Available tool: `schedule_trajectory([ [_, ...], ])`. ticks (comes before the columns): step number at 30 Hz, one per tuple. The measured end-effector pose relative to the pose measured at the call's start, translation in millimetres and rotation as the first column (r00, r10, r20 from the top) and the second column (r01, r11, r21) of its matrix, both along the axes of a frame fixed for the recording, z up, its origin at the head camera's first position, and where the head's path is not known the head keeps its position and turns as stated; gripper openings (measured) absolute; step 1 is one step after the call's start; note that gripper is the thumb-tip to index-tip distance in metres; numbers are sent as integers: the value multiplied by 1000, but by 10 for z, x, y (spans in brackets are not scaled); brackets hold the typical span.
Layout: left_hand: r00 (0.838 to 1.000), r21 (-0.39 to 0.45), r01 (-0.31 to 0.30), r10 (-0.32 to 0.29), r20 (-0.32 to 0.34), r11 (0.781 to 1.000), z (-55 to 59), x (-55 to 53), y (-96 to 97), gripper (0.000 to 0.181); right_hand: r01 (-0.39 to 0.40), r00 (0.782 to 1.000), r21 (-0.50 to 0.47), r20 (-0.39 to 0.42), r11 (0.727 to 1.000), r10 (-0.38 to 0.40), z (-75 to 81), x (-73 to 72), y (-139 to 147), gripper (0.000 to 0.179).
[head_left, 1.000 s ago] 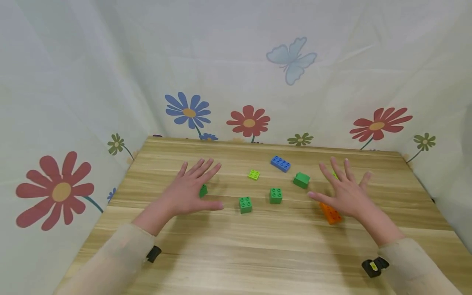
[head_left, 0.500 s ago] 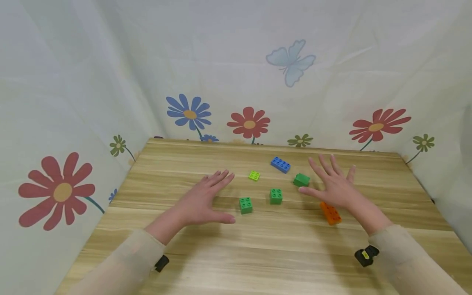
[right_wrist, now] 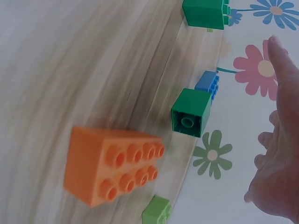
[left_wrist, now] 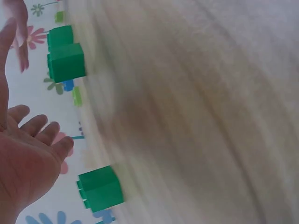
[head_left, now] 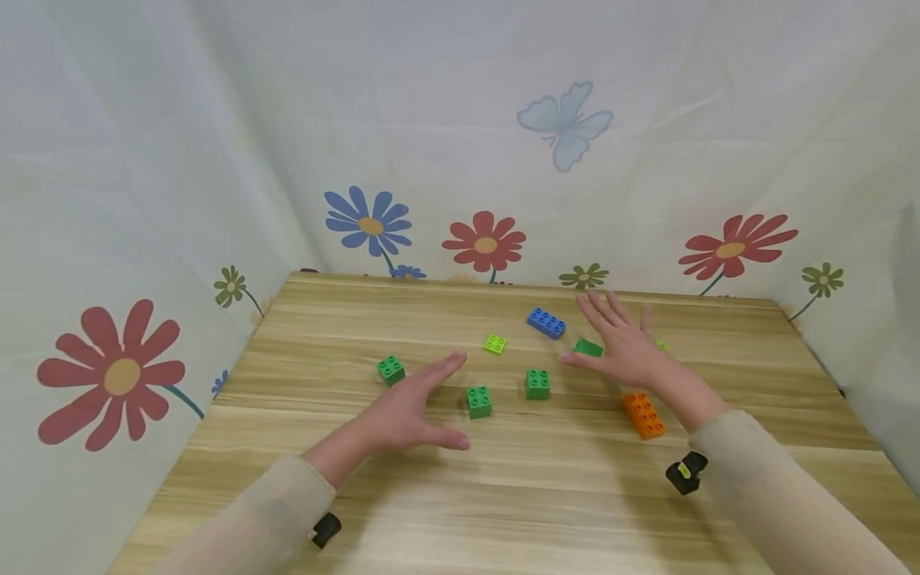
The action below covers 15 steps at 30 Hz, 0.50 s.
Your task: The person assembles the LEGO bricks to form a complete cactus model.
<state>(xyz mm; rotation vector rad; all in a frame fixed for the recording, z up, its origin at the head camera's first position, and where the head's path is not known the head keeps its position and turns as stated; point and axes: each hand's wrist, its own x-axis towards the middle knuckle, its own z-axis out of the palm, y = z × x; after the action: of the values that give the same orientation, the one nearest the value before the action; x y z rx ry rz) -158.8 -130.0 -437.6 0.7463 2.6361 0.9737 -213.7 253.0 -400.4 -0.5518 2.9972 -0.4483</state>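
My left hand (head_left: 402, 411) is held over the table with nothing in it, fingers extended and thumb apart. Just beyond its fingers lies a green toy brick (head_left: 391, 370); a second green brick (head_left: 478, 402) stands to the right of the thumb. My right hand (head_left: 621, 343), also holding nothing, spreads its fingers above the right side. Its thumb overlaps a green brick (head_left: 588, 348) tipped on its side, whose hollow underside (right_wrist: 188, 122) shows in the right wrist view. Nearer than that hand lies an orange brick (head_left: 644, 414), studs showing. Between the hands stands another green brick (head_left: 537, 384).
Farther back are a long blue brick (head_left: 546, 323) and a small lime brick (head_left: 495, 344). Another lime brick (head_left: 661, 345) is partly hidden behind the right wrist. The wooden table (head_left: 503, 511) ends at a white flowered curtain (head_left: 431, 120).
My left hand has moved right and nearer, uncovering the leftmost green brick. My right hand has shifted left, off the orange brick and partly over the tipped green one. The bricks stay put.
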Motion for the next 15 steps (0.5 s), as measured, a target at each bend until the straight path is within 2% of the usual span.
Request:
schedule_trajectory([
  [8, 998, 93, -58, 55, 29, 994, -67, -46, 33, 108, -56, 998, -45, 14, 997, 56, -41, -172, -81, 107],
  [15, 993, 198, -102, 88, 78, 975, -111, -84, 81, 90, -79, 995, -134, 56, 988, 87, -64, -275, -121, 104],
])
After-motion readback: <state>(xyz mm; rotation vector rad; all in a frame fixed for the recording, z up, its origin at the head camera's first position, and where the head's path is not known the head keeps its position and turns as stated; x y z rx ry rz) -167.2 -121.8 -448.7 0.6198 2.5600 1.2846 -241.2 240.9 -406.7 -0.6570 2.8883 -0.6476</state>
